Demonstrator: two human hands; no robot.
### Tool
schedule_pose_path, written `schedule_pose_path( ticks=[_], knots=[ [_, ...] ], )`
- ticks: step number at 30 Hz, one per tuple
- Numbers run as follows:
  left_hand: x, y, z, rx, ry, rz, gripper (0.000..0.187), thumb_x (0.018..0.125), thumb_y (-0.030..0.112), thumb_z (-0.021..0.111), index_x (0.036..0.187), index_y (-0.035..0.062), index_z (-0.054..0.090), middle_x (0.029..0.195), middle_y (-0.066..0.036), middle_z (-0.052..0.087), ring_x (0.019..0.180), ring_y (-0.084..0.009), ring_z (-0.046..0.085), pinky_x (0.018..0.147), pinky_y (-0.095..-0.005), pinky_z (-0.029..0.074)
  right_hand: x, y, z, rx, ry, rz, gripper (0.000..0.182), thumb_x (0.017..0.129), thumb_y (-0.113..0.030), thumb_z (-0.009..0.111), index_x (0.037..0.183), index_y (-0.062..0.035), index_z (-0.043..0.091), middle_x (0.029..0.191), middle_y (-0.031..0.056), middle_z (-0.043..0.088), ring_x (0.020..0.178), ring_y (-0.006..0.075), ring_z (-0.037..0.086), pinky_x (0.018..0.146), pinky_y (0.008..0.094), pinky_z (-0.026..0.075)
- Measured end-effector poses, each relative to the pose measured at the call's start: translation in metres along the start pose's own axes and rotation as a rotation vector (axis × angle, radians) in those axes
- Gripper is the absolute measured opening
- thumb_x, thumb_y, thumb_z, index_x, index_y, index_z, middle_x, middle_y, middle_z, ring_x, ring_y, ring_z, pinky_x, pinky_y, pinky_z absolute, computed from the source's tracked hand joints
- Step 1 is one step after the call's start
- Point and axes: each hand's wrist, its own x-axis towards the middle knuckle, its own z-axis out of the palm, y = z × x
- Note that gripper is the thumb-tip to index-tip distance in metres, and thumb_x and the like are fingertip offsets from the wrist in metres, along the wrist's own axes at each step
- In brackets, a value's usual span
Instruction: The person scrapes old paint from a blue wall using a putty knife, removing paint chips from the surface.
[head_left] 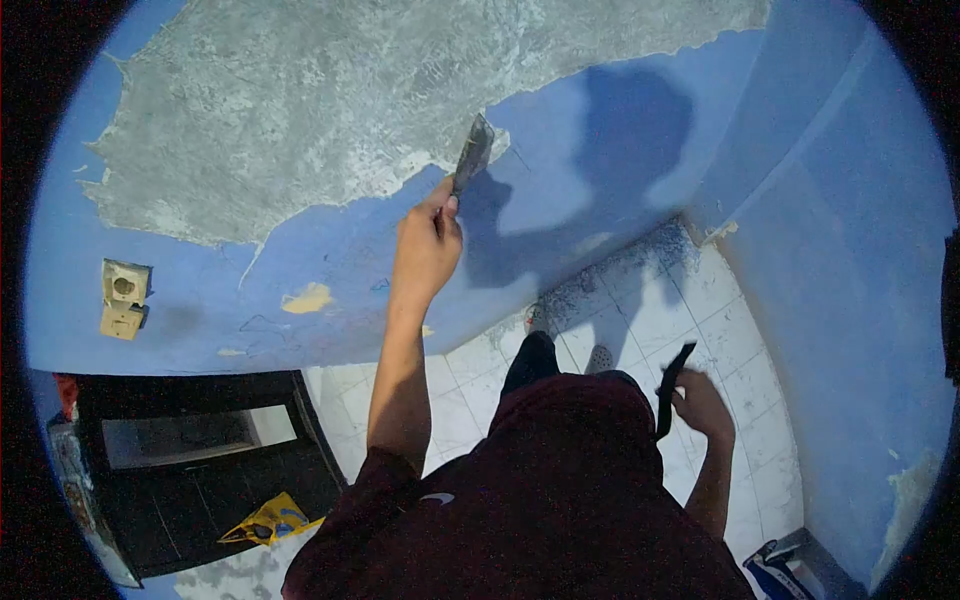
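Observation:
My left hand (428,240) is closed round the lower end of a scraper (474,152), raised in front of the wall. The scraper's grey, worn blade points upward and overlaps the jagged border between blue paint (545,175) and bare grey plaster (300,110). Low at my right side, my right hand (705,402) is closed on a narrow, slightly curved black strip (671,392). I cannot tell what kind of thing this strip is. It stands roughly upright, close beside my dark shirt.
A cream socket (124,300) sits on the wall at left. Below it is a black cabinet (190,500) with a yellow bag (268,520) by it. Flecks of debris (580,295) lie on the white tiles (715,300) along the wall. A dark box (795,570) stands lower right.

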Motion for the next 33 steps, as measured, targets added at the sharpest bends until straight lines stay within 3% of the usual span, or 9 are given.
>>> schedule_pose_path(
  ticks=[1,2,5,7,10,21,27,29,33],
  knots=[
    [0.0,-0.001,0.0,-0.034,-0.004,0.004,0.032,0.096,0.012,0.05,0.126,0.0064,0.058,0.065,-0.022,0.051,0.056,-0.0318,0.053,0.058,-0.0359,0.044,-0.002,-0.037,-0.025,-0.001,0.129,-0.289,0.012,0.074,-0.007,0.074,0.086,-0.007,0.075,0.12,0.0105,0.066,0.123,0.0294,0.053,0.103,0.0437,0.041],
    [0.0,-0.002,0.002,-0.042,-0.008,-0.005,0.032,0.096,0.012,0.05,0.126,0.0064,0.058,0.065,-0.022,0.051,0.056,-0.0318,0.053,0.058,-0.0359,0.044,-0.008,-0.092,-0.055,0.014,0.113,-0.383,0.014,0.07,-0.009,0.078,0.083,-0.009,0.075,0.122,0.0085,0.065,0.127,0.0295,0.05,0.106,0.0453,0.041],
    [-0.003,-0.002,0.0,0.02,0.021,0.021,0.031,0.095,0.012,0.051,0.124,0.0054,0.06,0.065,-0.022,0.053,0.054,-0.0296,0.053,0.058,-0.0359,0.044,-0.008,-0.157,-0.084,0.263,-0.081,-1.022,0.045,0.068,-0.025,0.082,0.109,-0.0093,0.071,0.128,0.0116,0.061,0.124,0.0362,0.052,0.103,0.049,0.042],
    [-0.007,0.0,-0.002,0.02,0.033,-0.006,0.03,0.095,0.012,0.052,0.123,0.0049,0.061,0.065,-0.022,0.054,0.054,-0.029,0.054,0.058,-0.0359,0.044,-0.002,-0.188,-0.089,0.341,-0.303,-1.398,0.071,0.076,-0.041,0.074,0.133,-0.0045,0.052,0.138,0.0165,0.051,0.127,0.0384,0.047,0.103,0.0452,0.042],
    [-0.001,-0.002,-0.003,0.013,0.06,-0.005,0.029,0.094,0.012,0.053,0.121,0.004,0.062,0.066,-0.024,0.055,0.055,-0.0284,0.055,0.059,-0.0362,0.045,-0.013,-0.238,-0.091,0.693,-0.34,-1.539,0.071,0.084,-0.05,0.065,0.12,0.0105,0.057,0.123,0.0289,0.058,0.114,0.0364,0.059,0.092,0.0474,0.05],
    [0.001,0.002,0.004,0.009,0.037,-0.007,0.03,0.094,0.013,0.054,0.122,0.0028,0.062,0.065,-0.023,0.057,0.054,-0.0275,0.055,0.06,-0.0369,0.045,-0.036,-0.277,-0.079,0.955,-0.498,-1.691,0.066,0.085,-0.047,0.064,0.119,0.0092,0.057,0.119,0.0277,0.059,0.111,0.0362,0.06,0.09,0.0467,0.05],
    [-0.006,0.004,-0.001,0.009,-0.01,-0.043,0.031,0.094,0.014,0.054,0.121,0.0017,0.062,0.064,-0.022,0.057,0.053,-0.0213,0.052,0.058,-0.0352,0.045,-0.043,-0.282,-0.071,0.963,-0.475,-1.69,0.064,0.085,-0.046,0.064,0.119,0.0085,0.058,0.117,0.0271,0.059,0.109,0.0361,0.06,0.089,0.0464,0.05],
    [-0.004,-0.002,-0.006,-0.013,0.015,-0.056,0.038,0.099,0.026,0.052,0.128,0.0014,0.058,0.063,-0.002,0.054,0.051,-0.0092,0.046,0.049,-0.0287,0.04,-0.043,-0.285,-0.072,0.965,-0.479,-1.699,0.063,0.085,-0.045,0.063,0.119,0.0083,0.058,0.117,0.0269,0.059,0.108,0.0361,0.061,0.089,0.0462,0.05],
    [0.001,-0.007,0.0,0.005,0.081,0.041,0.038,0.099,0.025,0.053,0.127,0.0001,0.059,0.064,-0.003,0.054,0.056,-0.0087,0.047,0.054,-0.0279,0.042,-0.045,-0.286,-0.076,0.946,-0.526,-1.733,0.062,0.086,-0.044,0.063,0.118,0.0078,0.058,0.115,0.0264,0.059,0.107,0.036,0.061,0.088,0.046,0.05]
  ],
)
